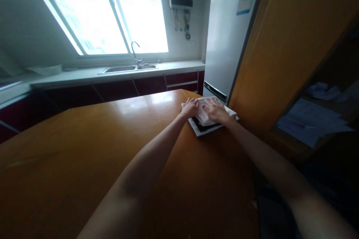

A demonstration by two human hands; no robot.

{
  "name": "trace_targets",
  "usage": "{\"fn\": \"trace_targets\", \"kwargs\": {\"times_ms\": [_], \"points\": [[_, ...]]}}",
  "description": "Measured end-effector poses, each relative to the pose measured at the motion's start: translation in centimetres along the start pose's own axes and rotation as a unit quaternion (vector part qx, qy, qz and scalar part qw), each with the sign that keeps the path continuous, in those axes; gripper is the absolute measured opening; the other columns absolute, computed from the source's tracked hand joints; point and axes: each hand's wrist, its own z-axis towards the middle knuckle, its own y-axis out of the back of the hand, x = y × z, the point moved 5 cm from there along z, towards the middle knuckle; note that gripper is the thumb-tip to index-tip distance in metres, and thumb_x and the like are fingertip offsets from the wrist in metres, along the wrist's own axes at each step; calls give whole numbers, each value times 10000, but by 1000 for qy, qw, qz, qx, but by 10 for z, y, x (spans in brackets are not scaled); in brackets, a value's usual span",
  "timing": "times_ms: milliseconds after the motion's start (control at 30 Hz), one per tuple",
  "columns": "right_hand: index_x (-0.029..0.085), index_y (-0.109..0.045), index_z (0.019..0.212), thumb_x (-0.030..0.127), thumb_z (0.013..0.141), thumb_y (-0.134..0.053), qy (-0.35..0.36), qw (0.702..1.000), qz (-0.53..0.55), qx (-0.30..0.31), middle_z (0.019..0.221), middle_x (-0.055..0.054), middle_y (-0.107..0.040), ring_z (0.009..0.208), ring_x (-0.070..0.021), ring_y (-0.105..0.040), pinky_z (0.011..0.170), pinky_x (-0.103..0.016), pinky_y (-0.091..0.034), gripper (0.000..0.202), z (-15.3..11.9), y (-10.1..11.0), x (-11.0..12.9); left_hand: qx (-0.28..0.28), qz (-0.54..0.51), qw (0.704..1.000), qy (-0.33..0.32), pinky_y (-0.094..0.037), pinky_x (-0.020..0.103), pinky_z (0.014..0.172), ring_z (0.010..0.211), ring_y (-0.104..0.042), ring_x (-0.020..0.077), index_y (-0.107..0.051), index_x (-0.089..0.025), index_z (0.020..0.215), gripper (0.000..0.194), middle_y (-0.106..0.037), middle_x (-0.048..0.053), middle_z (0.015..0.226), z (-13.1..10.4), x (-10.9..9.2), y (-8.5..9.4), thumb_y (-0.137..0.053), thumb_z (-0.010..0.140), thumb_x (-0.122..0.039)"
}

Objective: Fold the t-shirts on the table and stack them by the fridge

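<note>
A small stack of folded cloth, perhaps clothes, lies on the wooden table near its far right corner. On top is a folded white cloth [205, 118], with a black layer [200, 126] and a pale layer [198, 133] showing beneath it. My left hand [190, 107] rests on the stack's left side, fingers stretched out. Flat on the top of the white cloth lies my right hand [215, 111], its fingers spread. Neither hand appears to grip anything. Part of the stack is hidden under both hands.
The brown wooden table [112, 149] stretches across the foreground. Right of the stack stand a wooden cabinet [263, 63] and a fridge [224, 37]. Papers [305, 119] lie on a shelf at right. Behind the table runs a counter with a sink [120, 68] and tap [135, 54].
</note>
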Motion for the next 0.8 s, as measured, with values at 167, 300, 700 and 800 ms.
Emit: {"fn": "trace_targets", "kwargs": {"times_ms": [167,300,700,800], "points": [[167,-378,1569,625,1020,-239,-17,1000,-15,18,1650,-194,-262,1538,-360,-184,1202,-626,-94,729,-49,-9,20,-18,9,999,45,-157,659,1193,1555,-147,328,-534,-276,1447,492,-374,111,1615,-14,-11,15,-335,1036,-460],[135,-379,1560,589,1034,-171,-19,989,27,-146,1636,-182,-307,1544,-319,-176,1218,-588,-101,725,-69,38,44,-111,39,990,81,-90,654,1206,1571,17,318,-399,-246,1555,574,-147,97,1699,-56,-1,51,-258,1047,-473],[181,-444,1524,547,1029,-317,149,976,148,63,1641,-166,-304,1528,-293,-247,1216,-518,-207,629,-142,-65,194,47,152,955,251,-152,648,1199,1560,-115,323,-332,-226,1579,594,-219,137,1671,-297,107,117,-343,1021,-432],[186,-451,1518,522,1030,-335,173,969,139,110,1652,-162,-280,1533,-293,-234,1215,-552,-189,604,-152,-89,223,68,153,952,257,-121,660,1202,1561,-100,316,-358,-250,1568,558,-217,101,1676,-336,110,136,-292,1031,-388]]}}
